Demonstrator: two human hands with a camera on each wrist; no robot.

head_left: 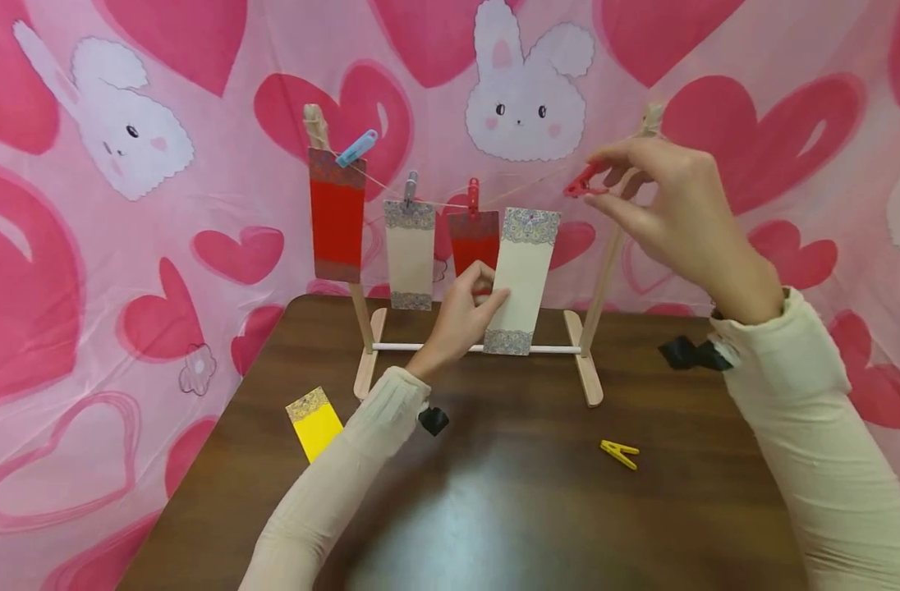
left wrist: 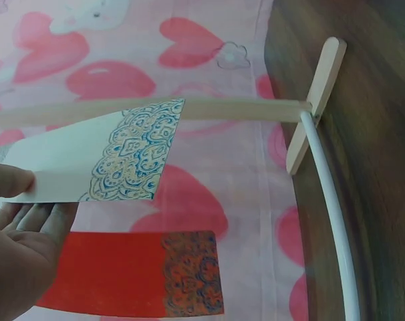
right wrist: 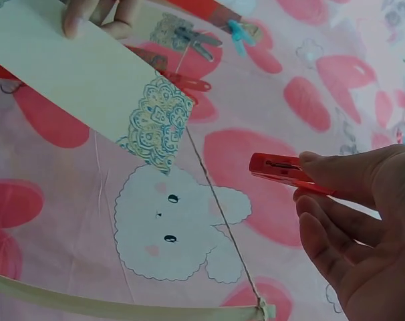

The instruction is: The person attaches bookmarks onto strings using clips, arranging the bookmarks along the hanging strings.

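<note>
My left hand (head_left: 457, 312) pinches the cream, blue-patterned rectangular card (head_left: 524, 275) by its left edge — probably leaving its top free near the beige string (right wrist: 219, 208) — while my right hand (head_left: 679, 205) pinches a red plastic clothespin (head_left: 583, 180).

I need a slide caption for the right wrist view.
Right hand pinching a red clip, left hand holding a patterned cream card.
</note>
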